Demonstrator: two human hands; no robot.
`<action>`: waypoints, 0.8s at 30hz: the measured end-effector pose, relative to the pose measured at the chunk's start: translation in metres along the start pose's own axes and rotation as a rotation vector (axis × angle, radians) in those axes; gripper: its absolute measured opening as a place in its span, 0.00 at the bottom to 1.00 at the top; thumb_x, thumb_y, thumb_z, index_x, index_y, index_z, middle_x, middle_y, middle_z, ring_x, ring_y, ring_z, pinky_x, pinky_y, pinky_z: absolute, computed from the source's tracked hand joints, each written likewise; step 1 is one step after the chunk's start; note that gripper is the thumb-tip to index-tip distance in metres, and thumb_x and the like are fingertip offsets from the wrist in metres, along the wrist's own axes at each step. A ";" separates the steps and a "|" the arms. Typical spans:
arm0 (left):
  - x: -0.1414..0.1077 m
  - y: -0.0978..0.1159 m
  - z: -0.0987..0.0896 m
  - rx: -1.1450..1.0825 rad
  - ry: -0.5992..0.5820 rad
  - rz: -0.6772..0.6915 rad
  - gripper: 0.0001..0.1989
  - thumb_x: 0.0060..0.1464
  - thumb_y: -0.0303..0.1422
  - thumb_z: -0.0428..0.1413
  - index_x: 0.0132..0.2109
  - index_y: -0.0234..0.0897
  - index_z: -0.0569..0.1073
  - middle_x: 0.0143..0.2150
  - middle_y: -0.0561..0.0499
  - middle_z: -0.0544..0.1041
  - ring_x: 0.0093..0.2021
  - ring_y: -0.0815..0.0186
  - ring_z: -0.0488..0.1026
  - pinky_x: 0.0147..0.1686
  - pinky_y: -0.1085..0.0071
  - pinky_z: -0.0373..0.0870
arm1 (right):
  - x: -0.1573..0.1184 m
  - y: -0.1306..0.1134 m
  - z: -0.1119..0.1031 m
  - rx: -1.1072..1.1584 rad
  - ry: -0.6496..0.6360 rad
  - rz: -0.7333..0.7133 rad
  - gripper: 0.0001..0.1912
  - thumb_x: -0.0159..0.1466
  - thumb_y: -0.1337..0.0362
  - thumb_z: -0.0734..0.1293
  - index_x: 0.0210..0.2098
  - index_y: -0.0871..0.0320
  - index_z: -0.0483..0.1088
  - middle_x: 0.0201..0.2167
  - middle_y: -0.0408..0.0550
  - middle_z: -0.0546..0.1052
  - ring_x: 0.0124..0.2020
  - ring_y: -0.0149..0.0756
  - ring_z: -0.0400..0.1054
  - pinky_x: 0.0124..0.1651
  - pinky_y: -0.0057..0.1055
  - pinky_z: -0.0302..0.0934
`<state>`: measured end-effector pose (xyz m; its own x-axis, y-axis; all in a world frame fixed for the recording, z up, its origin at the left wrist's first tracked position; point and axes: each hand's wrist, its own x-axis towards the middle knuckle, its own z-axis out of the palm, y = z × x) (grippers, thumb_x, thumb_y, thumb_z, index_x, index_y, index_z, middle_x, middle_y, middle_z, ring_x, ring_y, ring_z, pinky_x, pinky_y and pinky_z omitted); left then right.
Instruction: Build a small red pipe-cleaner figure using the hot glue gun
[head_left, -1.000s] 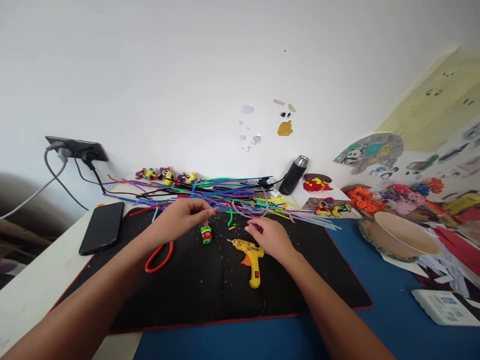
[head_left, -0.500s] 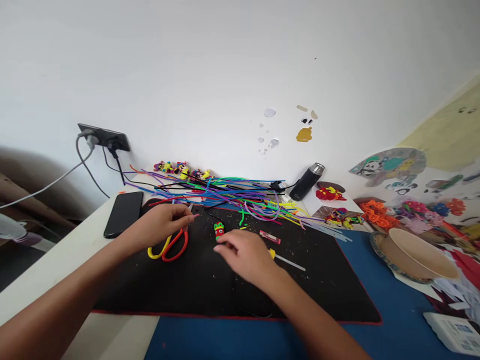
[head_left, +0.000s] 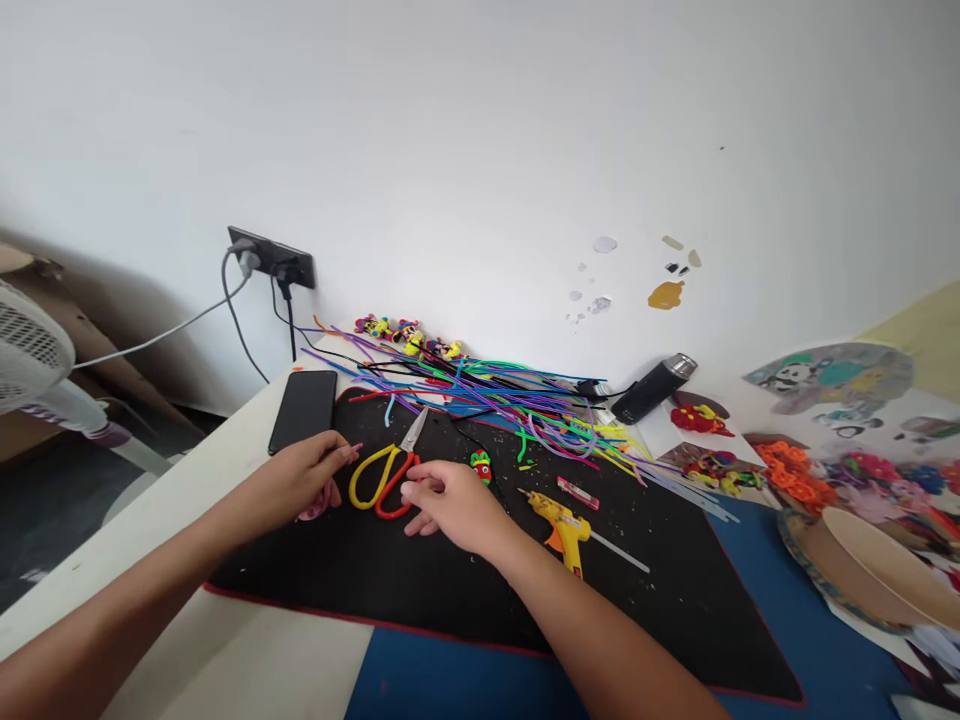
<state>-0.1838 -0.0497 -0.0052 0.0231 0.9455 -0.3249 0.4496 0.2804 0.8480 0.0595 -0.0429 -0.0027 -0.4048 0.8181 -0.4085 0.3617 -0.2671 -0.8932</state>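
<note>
My left hand (head_left: pixel 307 475) is closed in a pinch on a pink pipe cleaner (head_left: pixel 355 450); part of it shows below the fingers, the rest is hidden. Scissors (head_left: pixel 412 434) with one yellow and one red handle lie between my hands on the black mat (head_left: pixel 300 560), blades pointing away. My right hand (head_left: pixel 457 505) hovers at the red handle, its fingers bent and apart, with nothing seen in them; whether it touches the handle I cannot tell. Just beyond that hand lies a small red-and-green figure with googly eyes (head_left: pixel 481 468).
A yellow glue gun (head_left: pixel 566 528) and a red cutter (head_left: pixel 577 493) lie at the right. Loose pipe cleaners (head_left: pixel 495 392) spread along the wall. A phone (head_left: pixel 303 410) is at the left, a black flask (head_left: pixel 654 388) at the back right, and a bowl (head_left: pixel 885 570) far right.
The view has turned left, bringing a fan into sight. My right hand has moved from beside the small figure to the scissors, uncovering the glue gun. My left hand has moved off the scissors.
</note>
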 end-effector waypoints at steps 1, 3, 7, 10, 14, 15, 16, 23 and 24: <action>0.001 -0.001 0.001 -0.042 -0.020 -0.007 0.32 0.49 0.67 0.55 0.38 0.41 0.71 0.21 0.50 0.79 0.20 0.60 0.73 0.21 0.68 0.69 | 0.002 0.000 0.001 0.037 -0.003 0.002 0.15 0.72 0.63 0.70 0.56 0.60 0.75 0.43 0.50 0.81 0.26 0.30 0.81 0.29 0.23 0.72; 0.000 -0.002 0.002 -0.128 -0.062 -0.017 0.32 0.47 0.67 0.58 0.37 0.41 0.71 0.21 0.49 0.79 0.19 0.61 0.73 0.20 0.69 0.68 | 0.006 0.001 0.004 0.111 -0.012 0.015 0.15 0.72 0.62 0.71 0.56 0.61 0.74 0.42 0.49 0.79 0.25 0.29 0.81 0.28 0.23 0.73; -0.009 -0.002 0.004 -0.318 -0.151 -0.034 0.31 0.48 0.64 0.62 0.38 0.39 0.73 0.24 0.47 0.81 0.20 0.62 0.74 0.22 0.70 0.69 | 0.014 0.003 0.014 0.228 -0.015 0.049 0.18 0.71 0.61 0.72 0.57 0.60 0.70 0.41 0.47 0.78 0.23 0.31 0.80 0.24 0.24 0.72; -0.015 -0.001 0.002 -0.457 -0.170 -0.079 0.28 0.50 0.58 0.65 0.41 0.37 0.75 0.25 0.45 0.81 0.21 0.62 0.74 0.23 0.69 0.71 | 0.016 0.006 0.019 0.258 0.009 0.033 0.18 0.70 0.58 0.73 0.55 0.59 0.70 0.41 0.47 0.78 0.21 0.30 0.79 0.21 0.23 0.69; -0.015 0.003 -0.001 -0.645 -0.085 -0.229 0.20 0.54 0.45 0.65 0.45 0.32 0.79 0.23 0.44 0.79 0.19 0.62 0.70 0.19 0.70 0.68 | 0.013 0.008 0.020 0.302 0.019 0.049 0.20 0.69 0.54 0.74 0.53 0.59 0.69 0.40 0.47 0.79 0.20 0.30 0.78 0.20 0.23 0.68; -0.015 0.003 -0.002 -0.679 -0.075 -0.265 0.19 0.55 0.43 0.64 0.45 0.31 0.79 0.23 0.44 0.79 0.19 0.63 0.69 0.19 0.71 0.66 | 0.011 0.009 0.020 0.308 0.010 0.060 0.21 0.69 0.54 0.74 0.53 0.59 0.69 0.39 0.46 0.79 0.20 0.31 0.78 0.20 0.24 0.67; -0.015 0.004 -0.003 -0.702 -0.076 -0.286 0.18 0.56 0.42 0.64 0.45 0.30 0.80 0.23 0.43 0.78 0.19 0.64 0.69 0.18 0.72 0.66 | 0.009 0.009 0.020 0.309 0.000 0.068 0.21 0.69 0.54 0.74 0.53 0.59 0.68 0.38 0.44 0.78 0.19 0.31 0.78 0.20 0.24 0.67; -0.026 0.012 -0.003 -0.680 -0.115 -0.185 0.28 0.50 0.50 0.69 0.50 0.33 0.80 0.23 0.47 0.78 0.22 0.63 0.70 0.21 0.73 0.69 | 0.004 0.020 0.021 0.236 0.062 -0.050 0.24 0.63 0.55 0.77 0.53 0.56 0.68 0.32 0.38 0.79 0.13 0.25 0.68 0.14 0.21 0.58; -0.028 0.015 -0.001 -0.666 -0.109 -0.179 0.28 0.50 0.51 0.68 0.50 0.34 0.80 0.23 0.48 0.78 0.22 0.64 0.69 0.20 0.73 0.68 | 0.005 0.022 0.022 0.239 0.096 -0.078 0.25 0.62 0.55 0.78 0.51 0.56 0.68 0.30 0.37 0.79 0.12 0.24 0.66 0.14 0.21 0.56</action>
<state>-0.1788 -0.0712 0.0174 0.1044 0.8630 -0.4942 -0.1872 0.5051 0.8425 0.0468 -0.0559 -0.0282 -0.3376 0.8825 -0.3276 0.1195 -0.3050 -0.9448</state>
